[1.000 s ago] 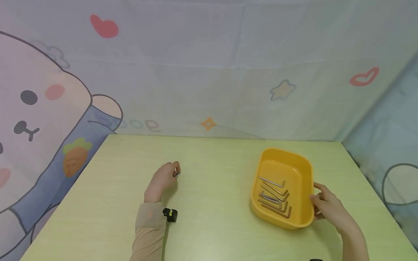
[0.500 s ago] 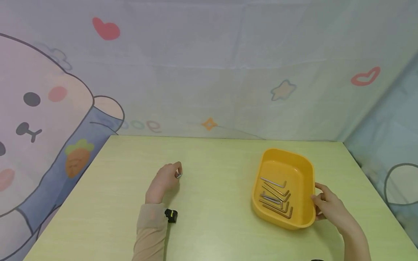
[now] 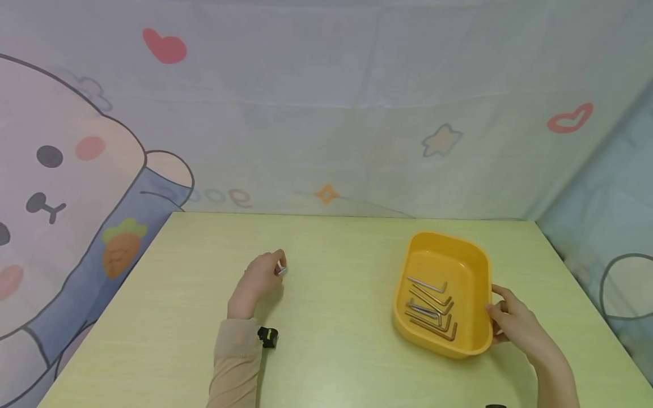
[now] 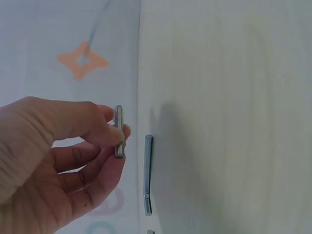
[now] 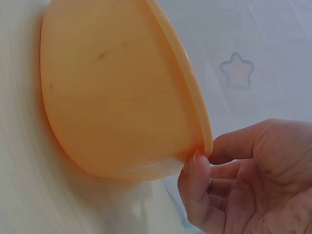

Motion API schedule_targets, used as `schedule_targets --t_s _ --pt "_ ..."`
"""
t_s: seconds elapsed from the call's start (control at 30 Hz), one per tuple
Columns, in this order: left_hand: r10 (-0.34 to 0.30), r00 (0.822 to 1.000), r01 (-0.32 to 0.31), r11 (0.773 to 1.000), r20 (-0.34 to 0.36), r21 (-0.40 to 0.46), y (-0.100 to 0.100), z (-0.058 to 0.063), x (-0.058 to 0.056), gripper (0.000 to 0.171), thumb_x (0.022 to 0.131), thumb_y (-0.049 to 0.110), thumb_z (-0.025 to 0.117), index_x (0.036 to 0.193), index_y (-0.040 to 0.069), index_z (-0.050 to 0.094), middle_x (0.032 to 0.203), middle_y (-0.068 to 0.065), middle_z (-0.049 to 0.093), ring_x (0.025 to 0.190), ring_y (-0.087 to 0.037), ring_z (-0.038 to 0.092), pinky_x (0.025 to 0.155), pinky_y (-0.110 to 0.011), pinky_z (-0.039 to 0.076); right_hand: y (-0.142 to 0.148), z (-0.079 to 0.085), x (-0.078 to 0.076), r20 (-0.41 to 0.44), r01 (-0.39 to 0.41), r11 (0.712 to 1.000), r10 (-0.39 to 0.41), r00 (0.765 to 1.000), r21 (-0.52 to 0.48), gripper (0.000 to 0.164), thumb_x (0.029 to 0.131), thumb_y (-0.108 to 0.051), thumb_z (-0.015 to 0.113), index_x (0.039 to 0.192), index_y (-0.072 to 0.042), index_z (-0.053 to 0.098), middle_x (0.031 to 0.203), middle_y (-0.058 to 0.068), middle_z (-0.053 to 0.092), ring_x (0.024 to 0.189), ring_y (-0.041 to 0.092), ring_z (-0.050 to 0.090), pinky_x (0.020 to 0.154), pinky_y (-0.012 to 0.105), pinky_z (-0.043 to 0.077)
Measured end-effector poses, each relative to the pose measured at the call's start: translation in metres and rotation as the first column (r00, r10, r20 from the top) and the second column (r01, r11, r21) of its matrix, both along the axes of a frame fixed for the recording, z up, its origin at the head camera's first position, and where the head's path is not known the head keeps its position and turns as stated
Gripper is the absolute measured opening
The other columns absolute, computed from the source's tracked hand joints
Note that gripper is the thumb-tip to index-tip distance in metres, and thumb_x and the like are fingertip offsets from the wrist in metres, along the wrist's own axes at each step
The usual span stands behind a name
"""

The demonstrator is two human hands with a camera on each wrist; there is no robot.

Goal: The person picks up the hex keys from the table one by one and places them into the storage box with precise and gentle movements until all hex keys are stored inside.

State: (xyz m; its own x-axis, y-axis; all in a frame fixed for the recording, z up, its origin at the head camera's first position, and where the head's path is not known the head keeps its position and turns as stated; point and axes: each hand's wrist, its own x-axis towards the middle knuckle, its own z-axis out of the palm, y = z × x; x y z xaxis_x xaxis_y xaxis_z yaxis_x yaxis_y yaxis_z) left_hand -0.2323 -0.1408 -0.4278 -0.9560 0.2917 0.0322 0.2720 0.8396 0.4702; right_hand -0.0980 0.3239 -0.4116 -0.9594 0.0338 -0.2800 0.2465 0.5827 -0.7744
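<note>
My left hand [image 3: 257, 280] pinches a silver hex key [image 4: 119, 148] between thumb and fingers over the left half of the table. In the left wrist view, a second hex key [image 4: 148, 168] lies on the tabletop just beyond the fingers, and the tip of another metal piece [image 4: 150, 231] shows at the bottom edge; my hand hides both from the head view. On the right, my right hand [image 3: 517, 323] grips the rim of a yellow plastic tray [image 3: 439, 347] with thumb and fingers. Several hex keys [image 3: 426, 284], silver and brassy, lie inside the tray.
The pale green table [image 3: 336, 317] reaches back to a printed cloth backdrop [image 3: 285, 113]. A black wrist camera [image 3: 267, 337] sits at the left sleeve cuff [image 3: 237, 338]. Part of another black device [image 3: 495, 406] shows at the bottom edge, left of the right forearm.
My left hand has shifted slightly right and up with the hex key, which shows a little more past the fingers. The right hand keeps its grip on the tray.
</note>
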Motion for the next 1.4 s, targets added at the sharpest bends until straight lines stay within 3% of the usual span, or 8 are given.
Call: schedule_targets --t_s 0.37,0.9,1.17,1.4 --pt "0.018 1.000 -0.018 1.000 0.004 0.009 0.006 0.005 0.000 0.023 0.078 -0.005 0.060 0.097 0.008 0.061 0.085 -0.006 0.059 0.073 -0.019 0.051 0.065 -0.032 0.041 -0.001 0.002 -0.001 -0.011 -0.010 1.000 0.010 1.000 -0.003 0.060 0.104 -0.018 0.035 0.148 0.010 0.007 0.091 0.012 0.054 0.070 0.013 0.058 0.062 0.028 0.055" --pt "-0.158 0.981 0.167 0.983 -0.110 0.080 0.059 0.011 0.004 0.022 0.075 -0.010 0.058 0.091 0.004 0.062 0.081 -0.004 0.057 0.075 -0.015 0.050 0.069 -0.028 0.044 0.002 0.001 0.001 0.000 0.005 1.000 -0.005 1.000 -0.006 0.060 0.104 -0.018 0.035 0.148 0.010 0.007 0.092 0.012 0.054 0.071 0.013 0.058 0.063 0.028 0.056" --pt "-0.210 0.962 0.221 0.974 -0.175 0.046 0.080 0.011 0.013 0.023 0.076 -0.010 0.056 0.092 0.006 0.061 0.079 -0.001 0.053 0.077 -0.014 0.044 0.066 -0.025 0.040 0.000 -0.001 0.002 -0.009 0.011 1.000 -0.011 1.000 -0.024 0.060 0.103 -0.018 0.036 0.149 0.009 0.008 0.091 0.012 0.055 0.071 0.014 0.059 0.063 0.029 0.056" --pt "-0.248 0.939 0.268 0.962 -0.237 0.057 0.098 0.017 0.024 0.021 0.081 -0.003 0.060 0.093 0.014 0.059 0.085 0.001 0.056 0.082 -0.012 0.048 0.067 -0.022 0.043 -0.003 -0.002 0.001 -0.024 0.005 0.999 -0.006 1.000 -0.047 0.061 0.103 -0.018 0.038 0.149 0.007 0.008 0.092 0.013 0.055 0.071 0.014 0.060 0.062 0.029 0.056"
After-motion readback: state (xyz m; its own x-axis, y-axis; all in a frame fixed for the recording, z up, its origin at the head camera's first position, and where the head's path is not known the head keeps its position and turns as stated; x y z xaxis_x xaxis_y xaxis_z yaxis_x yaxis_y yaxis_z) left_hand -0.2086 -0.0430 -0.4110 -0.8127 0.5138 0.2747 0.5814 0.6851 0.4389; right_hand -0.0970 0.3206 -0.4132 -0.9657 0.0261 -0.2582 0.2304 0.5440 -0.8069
